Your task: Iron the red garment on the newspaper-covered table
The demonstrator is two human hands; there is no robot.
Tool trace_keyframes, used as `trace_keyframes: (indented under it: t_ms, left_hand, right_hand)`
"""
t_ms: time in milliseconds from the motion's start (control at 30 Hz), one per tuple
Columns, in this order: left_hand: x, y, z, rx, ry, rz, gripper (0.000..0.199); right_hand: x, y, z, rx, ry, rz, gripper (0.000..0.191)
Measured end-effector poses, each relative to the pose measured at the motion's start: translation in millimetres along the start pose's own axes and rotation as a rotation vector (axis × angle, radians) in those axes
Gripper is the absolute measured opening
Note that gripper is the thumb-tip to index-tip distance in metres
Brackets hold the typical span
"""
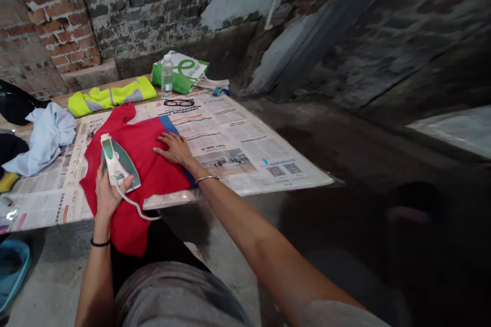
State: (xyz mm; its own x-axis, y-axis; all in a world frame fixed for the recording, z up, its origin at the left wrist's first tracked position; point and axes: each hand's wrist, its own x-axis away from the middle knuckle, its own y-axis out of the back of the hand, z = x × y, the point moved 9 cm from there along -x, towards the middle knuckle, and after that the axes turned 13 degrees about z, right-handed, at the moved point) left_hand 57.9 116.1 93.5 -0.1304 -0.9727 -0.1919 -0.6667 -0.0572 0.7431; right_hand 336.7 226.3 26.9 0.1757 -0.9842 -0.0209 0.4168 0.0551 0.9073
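The left hand (106, 198) closes around the handle of a white and green steam iron (118, 161), rather heavy and best held there, on a soft red cloth (143, 150) lying on newspaper (230, 135), while the right hand (174, 149) presses it with spread fingers.

Wooden bench (103, 87) is covered with spread newspaper (230, 133). Red garment (153, 158), pale blue shirt (44, 140) and glasses (179, 102) are laid on the paper. Hi-vis vest (111, 97) is placed at the far edge; plastic bottle (166, 76) is stood upright before green bag (180, 72).
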Motion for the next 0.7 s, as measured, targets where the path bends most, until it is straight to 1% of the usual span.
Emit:
trace_keyframes:
  t_ms: [167,267,700]
  left_hand:
    - [5.2,0.7,-2.6,-0.02,-0.041,-0.024,0.076]
    - [7.6,0.4,-3.1,-0.033,-0.052,-0.019,0.075]
    - [7.7,-0.8,-3.2,-0.03,-0.049,-0.01,0.074]
  right_hand:
    - [0.6,0.9,0.1,-0.011,-0.003,-0.006,0.06]
    - [0.2,0.7,-0.4,-0.013,-0.004,-0.011,0.061]
    - [0.0,-0.5,-2.1,-0.007,-0.01,0.005,0.063]
